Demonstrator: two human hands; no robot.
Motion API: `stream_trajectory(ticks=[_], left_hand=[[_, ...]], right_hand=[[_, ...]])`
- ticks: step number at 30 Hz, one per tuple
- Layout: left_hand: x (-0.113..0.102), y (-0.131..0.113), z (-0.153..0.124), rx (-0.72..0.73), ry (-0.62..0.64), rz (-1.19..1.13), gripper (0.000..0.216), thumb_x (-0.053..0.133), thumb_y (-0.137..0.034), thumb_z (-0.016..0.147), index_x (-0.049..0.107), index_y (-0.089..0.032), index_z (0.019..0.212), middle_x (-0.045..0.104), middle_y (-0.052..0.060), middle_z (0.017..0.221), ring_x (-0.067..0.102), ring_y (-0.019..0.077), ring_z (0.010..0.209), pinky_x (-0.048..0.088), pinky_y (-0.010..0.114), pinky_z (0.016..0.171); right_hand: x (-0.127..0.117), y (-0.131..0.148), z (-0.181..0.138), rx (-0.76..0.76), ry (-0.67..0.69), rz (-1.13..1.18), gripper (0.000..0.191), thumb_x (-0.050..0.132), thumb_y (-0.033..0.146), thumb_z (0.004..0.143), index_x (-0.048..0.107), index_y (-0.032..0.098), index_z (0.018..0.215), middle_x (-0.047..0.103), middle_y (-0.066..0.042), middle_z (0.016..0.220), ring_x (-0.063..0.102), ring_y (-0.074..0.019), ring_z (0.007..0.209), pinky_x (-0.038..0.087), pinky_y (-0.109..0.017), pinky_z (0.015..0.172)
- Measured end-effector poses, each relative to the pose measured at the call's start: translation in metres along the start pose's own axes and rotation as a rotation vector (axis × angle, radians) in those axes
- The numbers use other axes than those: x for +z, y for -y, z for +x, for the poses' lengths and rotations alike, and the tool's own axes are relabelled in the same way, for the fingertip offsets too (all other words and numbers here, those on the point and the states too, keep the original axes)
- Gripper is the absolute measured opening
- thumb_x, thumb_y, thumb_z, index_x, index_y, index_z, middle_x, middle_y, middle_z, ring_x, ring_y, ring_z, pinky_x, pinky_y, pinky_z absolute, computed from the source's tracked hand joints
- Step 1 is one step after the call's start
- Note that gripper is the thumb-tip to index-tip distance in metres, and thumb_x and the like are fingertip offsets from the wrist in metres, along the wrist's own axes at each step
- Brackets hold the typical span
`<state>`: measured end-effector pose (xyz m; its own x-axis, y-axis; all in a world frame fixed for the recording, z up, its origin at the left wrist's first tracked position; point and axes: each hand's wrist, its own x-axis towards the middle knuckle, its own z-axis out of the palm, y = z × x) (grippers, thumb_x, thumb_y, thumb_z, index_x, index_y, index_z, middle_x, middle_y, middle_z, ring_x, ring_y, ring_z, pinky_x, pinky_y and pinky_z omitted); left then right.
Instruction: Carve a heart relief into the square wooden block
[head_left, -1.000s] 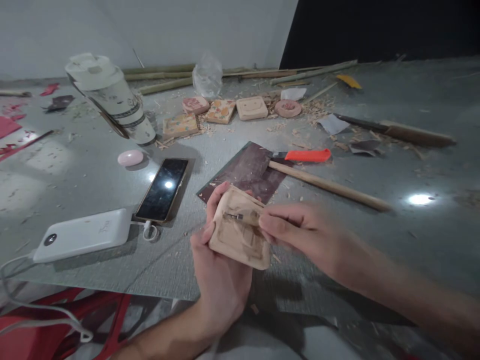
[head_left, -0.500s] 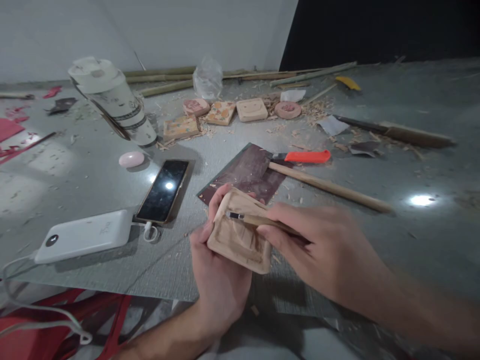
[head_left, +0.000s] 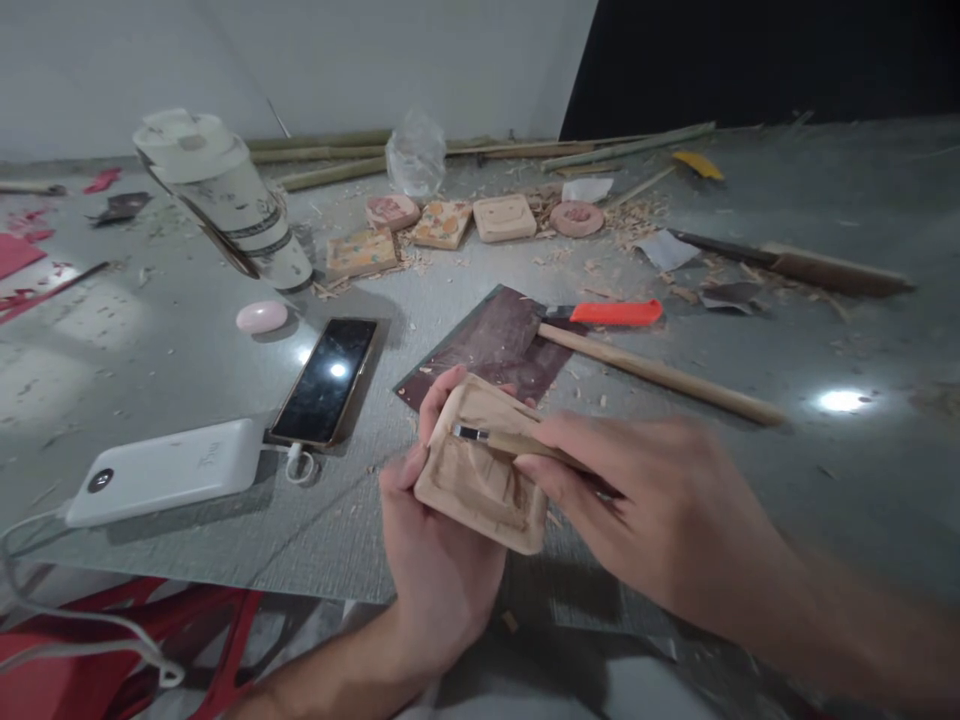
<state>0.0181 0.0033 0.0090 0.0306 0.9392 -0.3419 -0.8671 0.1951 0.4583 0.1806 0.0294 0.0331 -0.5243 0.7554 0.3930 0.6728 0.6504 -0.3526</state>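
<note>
My left hand (head_left: 439, 545) cups a pale square wooden block (head_left: 480, 475) with a carved hollow face, held tilted over the near table edge, fingers wrapped round its far side. My right hand (head_left: 645, 510) pinches a small carving tool (head_left: 499, 440) with a wooden handle; its metal tip rests on the block's upper left part.
A dark sheet of sandpaper (head_left: 499, 345) lies just behind the block, with a wooden-handled hammer (head_left: 660, 375) and an orange knife (head_left: 611, 313) beside it. A phone (head_left: 326, 380) plugged into a white power bank (head_left: 169, 470) lies left. Several carved blocks (head_left: 502, 217), shavings and a cup (head_left: 225, 200) sit farther back.
My right hand drew back toward me along the tool, then settled; the tool tip stays on the block's upper left. The block tilted slightly in my left hand.
</note>
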Motion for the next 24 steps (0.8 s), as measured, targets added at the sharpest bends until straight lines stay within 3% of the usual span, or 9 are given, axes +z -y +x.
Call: stream_trajectory(ticks=[9, 17, 21, 24], left_hand=[[0.002, 0.003, 0.000, 0.050, 0.063, 0.041, 0.036, 0.061, -0.044, 0.098, 0.066, -0.030, 0.131, 0.078, 0.007, 0.121, 0.073, 0.0350, 0.126, 0.059, 0.049, 0.113], [0.001, 0.005, 0.001, 0.142, 0.053, 0.076, 0.037, 0.048, -0.040, 0.099, 0.065, -0.030, 0.130, 0.077, 0.009, 0.122, 0.075, 0.0315, 0.115, 0.065, 0.048, 0.103], [0.002, 0.006, 0.001, 0.153, 0.085, 0.080, 0.038, 0.047, -0.045, 0.100, 0.065, -0.030, 0.130, 0.077, 0.009, 0.122, 0.076, 0.0327, 0.114, 0.065, 0.049, 0.101], [0.004, 0.005, 0.000, 0.127, 0.073, 0.091, 0.037, 0.050, -0.048, 0.101, 0.066, -0.031, 0.131, 0.077, 0.008, 0.125, 0.075, 0.0345, 0.120, 0.063, 0.049, 0.104]], right_hand=[[0.001, 0.003, 0.001, 0.018, 0.000, 0.056, 0.031, 0.058, 0.023, 0.109, 0.047, 0.025, 0.080, 0.045, 0.008, 0.059, 0.038, -0.0105, 0.048, 0.027, -0.031, 0.050], [-0.004, 0.000, 0.010, 0.284, 0.224, 0.530, 0.046, 0.055, 0.042, 0.114, 0.053, 0.022, 0.071, 0.054, 0.007, 0.062, 0.043, -0.0096, 0.056, 0.030, -0.028, 0.052], [-0.007, -0.003, 0.016, 0.363, 0.295, 0.602, 0.046, 0.054, 0.041, 0.112, 0.054, 0.022, 0.070, 0.052, 0.005, 0.066, 0.044, -0.0105, 0.061, 0.033, -0.027, 0.053], [-0.009, -0.003, 0.017, 0.361, 0.272, 0.602, 0.045, 0.054, 0.041, 0.110, 0.053, 0.022, 0.069, 0.049, 0.005, 0.065, 0.044, -0.0109, 0.060, 0.033, -0.026, 0.052]])
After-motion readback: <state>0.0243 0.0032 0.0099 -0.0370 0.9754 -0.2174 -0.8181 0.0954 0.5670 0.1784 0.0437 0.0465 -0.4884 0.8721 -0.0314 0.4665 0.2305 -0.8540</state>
